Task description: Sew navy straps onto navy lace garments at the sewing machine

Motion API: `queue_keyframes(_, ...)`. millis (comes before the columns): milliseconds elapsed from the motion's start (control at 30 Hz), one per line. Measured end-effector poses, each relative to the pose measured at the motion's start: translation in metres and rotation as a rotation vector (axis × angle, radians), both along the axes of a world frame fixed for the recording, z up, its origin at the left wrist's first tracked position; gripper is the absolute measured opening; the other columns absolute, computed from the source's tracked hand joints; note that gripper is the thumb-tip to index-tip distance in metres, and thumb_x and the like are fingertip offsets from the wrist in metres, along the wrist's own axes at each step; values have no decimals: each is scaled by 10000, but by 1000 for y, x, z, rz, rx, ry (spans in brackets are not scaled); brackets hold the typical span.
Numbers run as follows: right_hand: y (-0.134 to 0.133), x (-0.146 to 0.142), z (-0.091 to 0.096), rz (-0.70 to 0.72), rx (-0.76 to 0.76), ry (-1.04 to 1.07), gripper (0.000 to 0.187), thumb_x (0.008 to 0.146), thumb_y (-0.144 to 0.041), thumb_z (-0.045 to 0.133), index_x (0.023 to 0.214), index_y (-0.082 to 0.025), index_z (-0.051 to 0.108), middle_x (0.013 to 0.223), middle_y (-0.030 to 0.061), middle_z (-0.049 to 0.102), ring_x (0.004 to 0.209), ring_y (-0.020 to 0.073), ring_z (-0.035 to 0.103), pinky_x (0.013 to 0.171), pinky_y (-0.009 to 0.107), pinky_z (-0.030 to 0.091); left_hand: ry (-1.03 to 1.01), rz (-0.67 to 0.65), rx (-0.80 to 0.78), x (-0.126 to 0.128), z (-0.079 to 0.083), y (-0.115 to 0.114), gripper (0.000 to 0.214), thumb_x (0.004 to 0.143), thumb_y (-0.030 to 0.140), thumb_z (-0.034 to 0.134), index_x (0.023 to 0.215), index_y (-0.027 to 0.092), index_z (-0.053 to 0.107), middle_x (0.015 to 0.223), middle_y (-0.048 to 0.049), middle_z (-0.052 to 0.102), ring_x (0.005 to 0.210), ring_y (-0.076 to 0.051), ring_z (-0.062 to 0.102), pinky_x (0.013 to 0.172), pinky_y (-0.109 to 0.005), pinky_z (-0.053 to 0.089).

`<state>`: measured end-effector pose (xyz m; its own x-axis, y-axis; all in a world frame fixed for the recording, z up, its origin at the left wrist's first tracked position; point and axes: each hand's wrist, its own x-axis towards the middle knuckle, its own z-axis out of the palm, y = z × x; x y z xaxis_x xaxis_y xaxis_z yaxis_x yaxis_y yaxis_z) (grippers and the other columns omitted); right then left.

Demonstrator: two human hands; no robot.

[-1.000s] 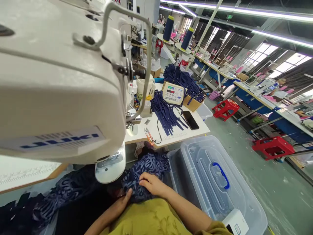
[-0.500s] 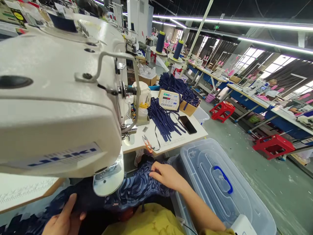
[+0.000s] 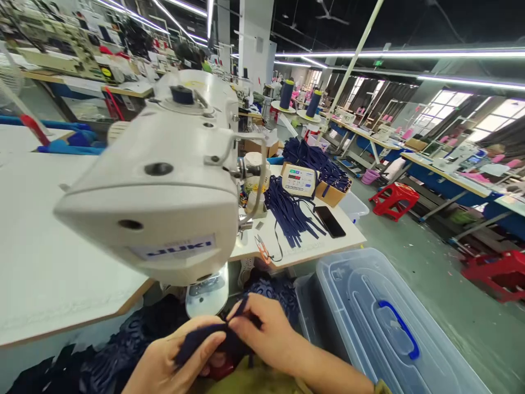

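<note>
Both hands are together below the white sewing machine head, close to my body. My left hand pinches a folded edge of dark navy fabric between thumb and fingers. Fingertips of my right hand grip the same fabric right beside the left fingertips. The rounded machine arm end is just above the hands. More dark garment cloth with a raised swirl pattern hangs at lower left, and another part lies behind my right hand. The fabric's lower part is hidden by my hands.
A clear lidded plastic box with a blue handle stands at my right. On the table lie orange-handled thread snips, a black phone, navy strips and a control panel. A white tabletop extends left.
My left hand has moved right and up, and my right hand has come left to meet it; both now pinch the fabric edge. The view has shifted back and left, showing more tabletop.
</note>
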<state>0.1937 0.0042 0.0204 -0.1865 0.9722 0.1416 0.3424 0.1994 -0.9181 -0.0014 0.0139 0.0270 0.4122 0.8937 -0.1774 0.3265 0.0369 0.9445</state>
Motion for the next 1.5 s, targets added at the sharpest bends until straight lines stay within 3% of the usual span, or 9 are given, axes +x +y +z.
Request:
queue_keyframes(100,17,3,8,-78,-13,-23,247,872,-338,571,688,-185,508,628,-55,500,594,86,462,576,190,352,92,245,252,4,5,-2,363,818,550,528,952,224,615,643,26,689,530,-144,650,456,-187,517)
queue_keyframes(200,36,0,12,-54,-48,-31,228,863,-301,567,692,-190,465,608,-69,468,581,81,431,565,188,330,344,496,925,2,0,-1,347,807,387,630,1104,211,587,871,-21,707,716,-144,674,645,-210,542)
queue_keyframes(267,46,-5,11,-23,-47,-36,195,853,-279,568,713,-192,465,627,-68,488,598,84,452,582,191,340,496,393,1301,2,1,2,345,822,253,626,1159,195,583,1030,-53,693,914,-161,657,904,-274,479)
queue_keyframes(333,52,-8,10,6,-56,-35,150,854,-268,560,755,-195,473,658,-63,510,620,90,475,594,196,350,585,174,1455,3,3,7,317,861,205,560,1176,173,584,1126,-66,677,1051,-174,618,1044,-313,362)
queue_keyframes(400,57,-10,8,41,-79,-16,114,863,-276,548,822,-200,474,668,-65,507,619,93,478,590,202,353,638,62,1470,4,2,11,295,899,231,493,1166,147,587,1171,-85,663,1100,-178,600,1065,-312,322)
queue_keyframes(567,58,-2,-4,76,-13,25,111,935,-297,429,990,-201,419,618,-86,390,553,98,398,566,221,337,614,263,1340,1,-17,12,291,896,241,519,1179,208,577,1217,-66,646,1095,-154,609,1076,-334,257)
queue_keyframes(800,48,4,-14,54,156,-20,280,892,-219,497,1172,-205,493,918,25,587,866,154,564,798,279,438,567,339,1256,4,-33,7,409,912,265,472,1313,343,484,1239,-20,633,1072,-139,617,1030,-314,236)
queue_keyframes(1100,68,-7,9,160,272,-185,197,936,-191,443,1027,-221,615,932,32,596,924,167,545,838,293,431,772,366,1353,2,-26,5,465,904,265,489,1365,254,433,1265,-51,612,1030,-148,628,918,-308,290)
queue_keyframes(1500,72,-11,3,124,271,-193,153,908,-174,456,835,-210,585,852,28,583,902,178,537,820,307,442,821,399,1332,7,-37,3,471,926,264,438,1394,242,391,1269,-52,612,1084,-148,602,952,-300,269)
